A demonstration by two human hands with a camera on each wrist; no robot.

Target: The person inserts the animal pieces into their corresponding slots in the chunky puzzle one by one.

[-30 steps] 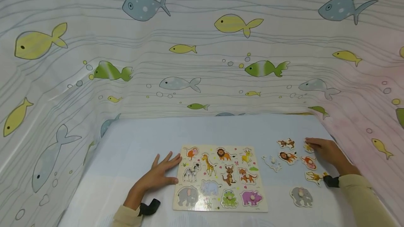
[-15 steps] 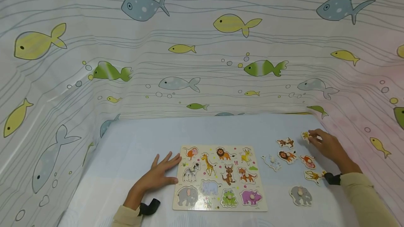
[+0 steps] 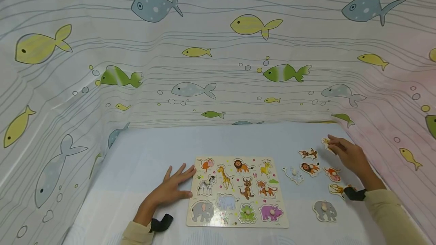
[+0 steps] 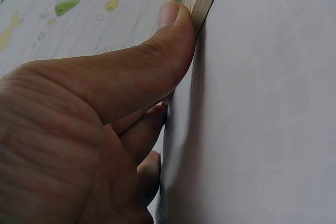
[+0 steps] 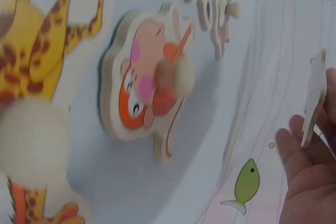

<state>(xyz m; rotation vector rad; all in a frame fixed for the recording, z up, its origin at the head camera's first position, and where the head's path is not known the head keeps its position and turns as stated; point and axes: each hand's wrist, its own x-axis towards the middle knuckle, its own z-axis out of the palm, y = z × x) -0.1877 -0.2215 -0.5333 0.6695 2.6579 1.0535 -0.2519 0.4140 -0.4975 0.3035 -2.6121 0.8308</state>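
Note:
My right hand (image 3: 352, 160) pinches a small yellow animal puzzle piece (image 3: 325, 143) by the far right of the table. In the right wrist view this puzzle piece (image 5: 314, 100) is tilted nearly edge-on between thumb and fingers, its picture out of sight. My left hand (image 3: 170, 190) lies with fingers spread along the left edge of the wooden animal puzzle board (image 3: 231, 223). In the left wrist view the thumb (image 4: 170, 40) presses against the board's side. A frog piece (image 3: 247, 219) and a hippo piece (image 3: 267, 213), both knobbed, sit in the board's bottom row.
Loose on the table right of the board lie a kangaroo piece (image 3: 308, 154), a lion piece (image 3: 310, 169), a pale piece (image 3: 293, 175), a monkey piece (image 3: 333, 174), a giraffe piece (image 3: 335, 189) and an elephant piece (image 3: 320, 211). A fish-patterned curtain (image 3: 218, 71) surrounds the table.
My right hand has lifted the yellow piece away from beside the monkey piece and shifted it farther back and a little left, turning it. My left hand and the board stay put.

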